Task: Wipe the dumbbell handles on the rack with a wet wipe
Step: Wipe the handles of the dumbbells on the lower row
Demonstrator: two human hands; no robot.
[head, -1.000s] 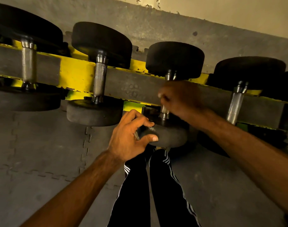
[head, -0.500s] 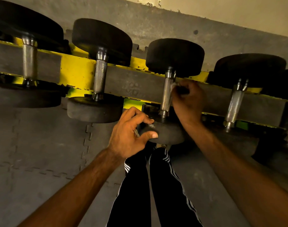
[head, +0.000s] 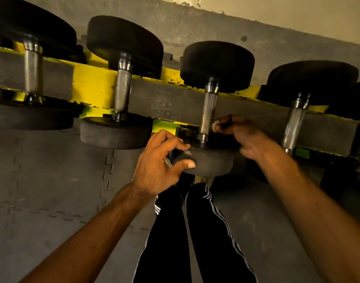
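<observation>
Several black dumbbells lie across a yellow and grey rack (head: 93, 86). The third dumbbell's metal handle (head: 208, 111) is in the middle of the view. My right hand (head: 239, 133) pinches a small wet wipe (head: 215, 126) against the lower right side of that handle. My left hand (head: 160, 162) grips the near black head (head: 211, 162) of the same dumbbell, fingers curled over its top edge and thumb on its face; something small and pale shows under the fingers.
Neighbouring handles stand to the left (head: 123, 92) and right (head: 293, 125), with another at far left (head: 32, 74). Grey interlocking floor mats (head: 42, 180) lie below. My legs in black striped trousers (head: 195, 231) are under the rack's front.
My right hand came off the handle's front to its right side, then slid down toward its lower end with the wipe. My left hand has kept its hold on the near head.
</observation>
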